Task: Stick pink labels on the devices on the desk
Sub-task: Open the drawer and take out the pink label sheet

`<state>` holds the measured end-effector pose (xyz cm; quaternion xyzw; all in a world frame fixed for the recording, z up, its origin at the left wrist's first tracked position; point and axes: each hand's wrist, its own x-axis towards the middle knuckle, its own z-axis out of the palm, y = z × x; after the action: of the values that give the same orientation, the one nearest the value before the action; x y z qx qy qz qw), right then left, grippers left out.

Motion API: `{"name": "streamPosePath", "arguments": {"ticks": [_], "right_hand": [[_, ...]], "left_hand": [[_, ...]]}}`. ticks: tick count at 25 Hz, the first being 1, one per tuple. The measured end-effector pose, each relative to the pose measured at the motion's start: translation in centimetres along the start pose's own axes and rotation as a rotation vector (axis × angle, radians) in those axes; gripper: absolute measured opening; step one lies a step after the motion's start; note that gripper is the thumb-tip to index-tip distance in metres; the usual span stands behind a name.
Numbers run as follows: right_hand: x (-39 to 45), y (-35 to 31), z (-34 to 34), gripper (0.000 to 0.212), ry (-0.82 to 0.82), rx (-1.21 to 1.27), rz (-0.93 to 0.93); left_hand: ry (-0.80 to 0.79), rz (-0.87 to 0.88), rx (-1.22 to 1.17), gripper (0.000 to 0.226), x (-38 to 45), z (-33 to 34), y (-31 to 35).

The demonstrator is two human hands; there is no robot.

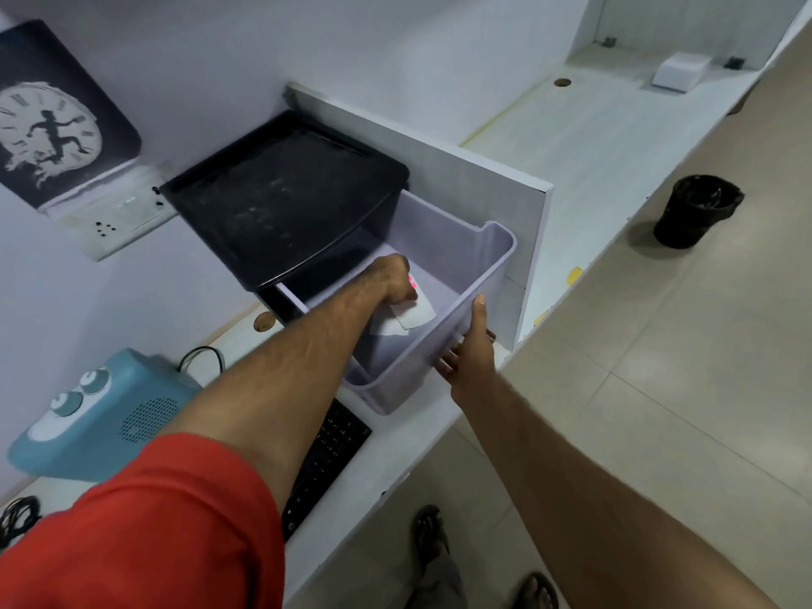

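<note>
A lilac plastic drawer [479, 274] is pulled out from under a black-topped drawer unit [285, 195] on the white desk. My left hand [397, 279] is inside the drawer, closed on a white backing sheet [415, 318] with pink labels [413, 282] showing at my knuckles. My right hand [472, 340] grips the drawer's front rim, thumb on top, fingers underneath. A blue device [101, 415] with two round knobs and a speaker grille sits on the desk at the left. A black keyboard [327, 450] lies near the desk's front edge, partly hidden by my left arm.
A white divider panel [461, 169] stands right of the drawer unit. Beyond it the desk continues with a small white box [679, 72]. A black bin [696, 211] stands on the tiled floor. Black cables [17, 516] lie at the far left. A wall socket plate [118, 217] sits below a clock picture.
</note>
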<state>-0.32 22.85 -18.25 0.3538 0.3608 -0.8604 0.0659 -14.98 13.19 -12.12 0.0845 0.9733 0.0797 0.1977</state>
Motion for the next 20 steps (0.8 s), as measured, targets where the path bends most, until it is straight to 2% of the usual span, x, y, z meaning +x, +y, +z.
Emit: {"name": "streamPosePath", "arguments": {"ticks": [4,6,9,13,17,20], "right_hand": [[1.0,0.9,0.4,0.114,0.071,0.031,-0.029],[1.3,1.1,0.6,0.106,0.1,0.052,-0.053],[1.7,1.3,0.7,0.105,0.137,0.068,-0.056],[1.7,1.4,0.9,0.095,0.143,0.074,-0.069],[1.2,1.1,1.1,0.109,0.147,0.054,-0.058],[0.9,1.0,1.0,0.108,0.133,0.052,-0.054]], "left_hand": [[-0.034,0.167,0.376,0.064,2.5,1.3,0.1],[-0.056,0.264,0.5,0.058,2.9,1.9,0.2],[-0.066,0.355,0.59,0.044,2.7,2.3,0.7],[-0.069,0.379,0.66,0.041,2.7,2.2,1.4],[0.028,0.449,0.884,0.022,2.3,1.9,1.8],[0.106,0.48,0.976,0.019,1.4,1.2,2.3]]}}
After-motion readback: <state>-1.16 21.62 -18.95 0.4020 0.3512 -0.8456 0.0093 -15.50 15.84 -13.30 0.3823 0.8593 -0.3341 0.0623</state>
